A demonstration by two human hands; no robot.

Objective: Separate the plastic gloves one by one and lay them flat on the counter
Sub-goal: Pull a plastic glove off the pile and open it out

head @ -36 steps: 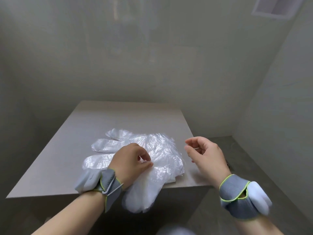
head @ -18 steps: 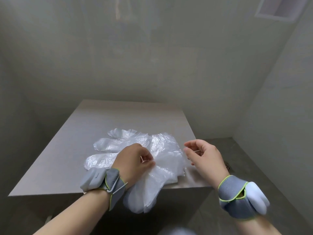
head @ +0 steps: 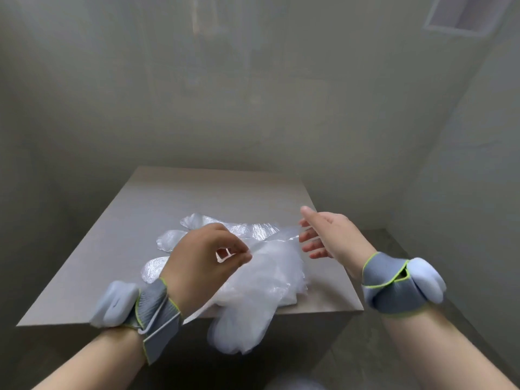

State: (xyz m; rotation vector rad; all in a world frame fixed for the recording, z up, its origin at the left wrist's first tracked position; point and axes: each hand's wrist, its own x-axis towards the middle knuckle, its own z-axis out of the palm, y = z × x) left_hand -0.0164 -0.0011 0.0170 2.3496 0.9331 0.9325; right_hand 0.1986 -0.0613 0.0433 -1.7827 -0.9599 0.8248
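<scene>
Head view, single frame.

Counter [head: 107, 266]: pale grey-beige top, set into a corner between plain walls [head: 253, 108].

Plastic gloves [head: 270, 277]: clear, crumpled, stacked in one loose pile on the near right part of the counter. Several finger ends fan out toward the left and back. One part of the pile droops over the front edge and hangs below it. Individual gloves cannot be counted; the film layers blur together.

Left hand [head: 205, 260]: above the pile's left side, back of the hand toward the camera, fingers curled. Thumb and forefinger meet in a pinch at the top film layer, which is raised slightly there.

Right hand [head: 329, 235]: over the pile's right edge, near the counter's right side. Fingers straight and spread, palm turned left, gripping nothing. A thin film edge lies just by the fingertips; contact cannot be told.

Each wrist carries a grey band with a lime edge and a white pod: left band [head: 153, 311], right band [head: 388, 282].
</scene>
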